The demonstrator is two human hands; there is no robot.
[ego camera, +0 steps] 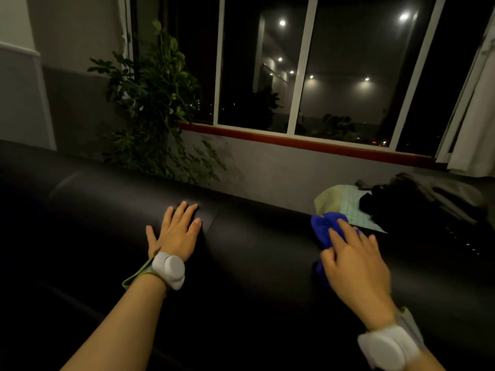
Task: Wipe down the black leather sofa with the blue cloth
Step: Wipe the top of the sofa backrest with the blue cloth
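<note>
The black leather sofa point(241, 250) fills the lower half of the view, its rounded backrest top running from the left edge toward the right, with a seam just beyond the left hand's fingertips. The room is dim and the leather shows no clear wet or streaked band, so I cannot tell which stretches are already wiped; judging by where the cloth sits, the work is on the top of the backrest, and the long run of it toward the left, as well as the seat below, probably remains to be done.

Behind the sofa stand a leafy potted plant point(152, 103) and a dark window point(308, 70). At the right end of the backrest lies a pile of clothes and a checked cloth point(356, 207).

The left hand point(176, 231) rests flat on the backrest, fingers straight and spread, holding nothing, seemingly bracing. The right hand point(353, 258) presses down on the blue cloth point(325, 228), fingers laid over it, the cloth bunched beneath and touching the leather
</note>
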